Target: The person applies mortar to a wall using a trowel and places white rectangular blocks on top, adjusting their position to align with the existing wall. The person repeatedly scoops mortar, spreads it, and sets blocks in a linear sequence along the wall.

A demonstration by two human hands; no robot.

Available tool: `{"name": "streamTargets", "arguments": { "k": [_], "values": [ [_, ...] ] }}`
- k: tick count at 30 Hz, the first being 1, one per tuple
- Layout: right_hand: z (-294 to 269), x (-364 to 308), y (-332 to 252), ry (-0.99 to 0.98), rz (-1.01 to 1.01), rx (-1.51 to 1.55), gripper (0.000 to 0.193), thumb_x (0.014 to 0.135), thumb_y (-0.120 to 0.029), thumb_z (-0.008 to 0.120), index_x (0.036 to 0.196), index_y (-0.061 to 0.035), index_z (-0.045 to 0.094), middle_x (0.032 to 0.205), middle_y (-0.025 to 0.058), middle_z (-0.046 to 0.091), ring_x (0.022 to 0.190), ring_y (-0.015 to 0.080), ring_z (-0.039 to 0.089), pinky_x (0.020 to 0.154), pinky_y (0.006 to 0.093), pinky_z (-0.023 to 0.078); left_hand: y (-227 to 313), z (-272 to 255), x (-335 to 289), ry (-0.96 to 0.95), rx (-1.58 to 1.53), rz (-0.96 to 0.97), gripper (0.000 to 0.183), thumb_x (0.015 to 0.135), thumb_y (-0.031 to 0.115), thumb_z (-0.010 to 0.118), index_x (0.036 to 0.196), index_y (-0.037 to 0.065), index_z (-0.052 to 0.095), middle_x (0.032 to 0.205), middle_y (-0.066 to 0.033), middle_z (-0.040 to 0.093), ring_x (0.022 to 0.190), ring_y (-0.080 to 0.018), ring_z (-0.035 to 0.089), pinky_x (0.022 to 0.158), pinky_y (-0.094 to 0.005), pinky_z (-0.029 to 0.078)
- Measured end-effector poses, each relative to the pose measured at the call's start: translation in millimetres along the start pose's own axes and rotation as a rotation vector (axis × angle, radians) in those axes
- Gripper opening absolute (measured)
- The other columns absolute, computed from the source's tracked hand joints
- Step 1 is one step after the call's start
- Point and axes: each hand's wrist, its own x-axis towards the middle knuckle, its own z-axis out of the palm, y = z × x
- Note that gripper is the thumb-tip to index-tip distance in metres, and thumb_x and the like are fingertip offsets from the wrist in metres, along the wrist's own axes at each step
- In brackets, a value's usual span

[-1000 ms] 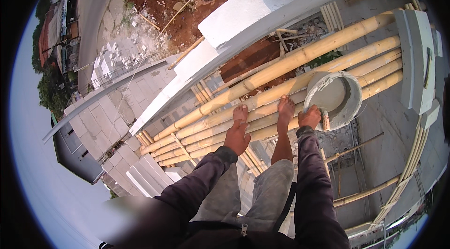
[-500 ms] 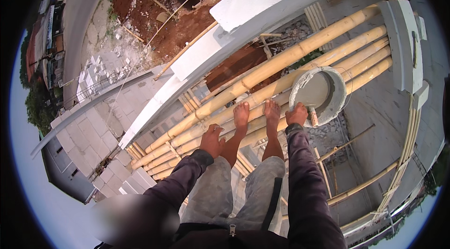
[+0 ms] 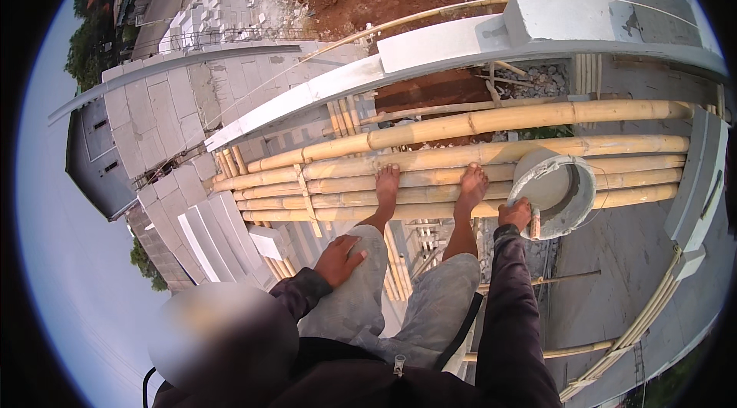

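My bare feet (image 3: 388, 185) stand on a row of bamboo poles (image 3: 430, 197) laid side by side. A round bucket (image 3: 587, 193), its rim crusted with grey mortar, sits on the poles to the right, with wet grey mix (image 3: 546, 185) inside. My right hand (image 3: 516, 214) is closed over the bucket's near left rim. Beside its fingers a short wooden-looking handle (image 3: 536, 222) sticks out over the rim; the tool it belongs to is hidden. My left hand (image 3: 339, 260) lies by my left knee, holding nothing, thumb and fingers apart.
A curved wall of pale blocks (image 3: 445, 51) runs along the far side, with red soil beyond. Gaps beside the poles show rubble and a lower level. Pale blocks (image 3: 203, 247) are stacked at left, and a block wall (image 3: 695, 185) stands at the poles' right end.
The view has turned, so the poles lie more level. My left hand has drawn back from above the poles to my left knee. The right hand stays on the bucket.
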Motion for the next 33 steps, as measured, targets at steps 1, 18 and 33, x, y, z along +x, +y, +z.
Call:
{"name": "streamTargets", "arguments": {
  "k": [1, 18, 33],
  "values": [
    [5, 1, 0, -0.063, -0.013, -0.058, 0.058, 0.079, -0.06, 0.068, 0.103, -0.0075, 0.074, 0.104, 0.0171, 0.072, 0.099, 0.0346, 0.07, 0.084, 0.0469, 0.055, -11, -3, -12, 0.01, 0.055, -0.042, 0.051, 0.093, 0.035, 0.063, 0.129, -0.001, 0.056, 0.121, -0.0244, 0.06, 0.116, -0.0407, 0.057, 0.101, -0.0457, 0.044],
    [94, -32, -50, 0.256, -0.122, -0.342, 0.056, 0.096, -0.059, 0.048, 0.104, -0.0114, 0.076, 0.108, 0.0162, 0.072, 0.094, 0.0352, 0.072, 0.065, 0.056, 0.058, -314, -132, -47, 0.131, -0.168, -0.267, 0.042, 0.093, 0.029, 0.067, 0.122, -0.002, 0.062, 0.121, -0.0222, 0.063, 0.104, -0.0323, 0.066, 0.091, -0.0401, 0.052],
    [174, -191, -284, 0.645, -0.003, -0.462, 0.061, 0.089, -0.053, 0.056, 0.121, -0.0032, 0.065, 0.123, 0.0218, 0.063, 0.123, 0.0375, 0.055, 0.104, 0.0533, 0.039, -340, -118, -89, 0.095, -0.191, -0.192, 0.032, 0.089, 0.013, 0.062, 0.116, -0.004, 0.063, 0.112, -0.0183, 0.066, 0.098, -0.0261, 0.068, 0.083, -0.035, 0.054]
  ]
}}
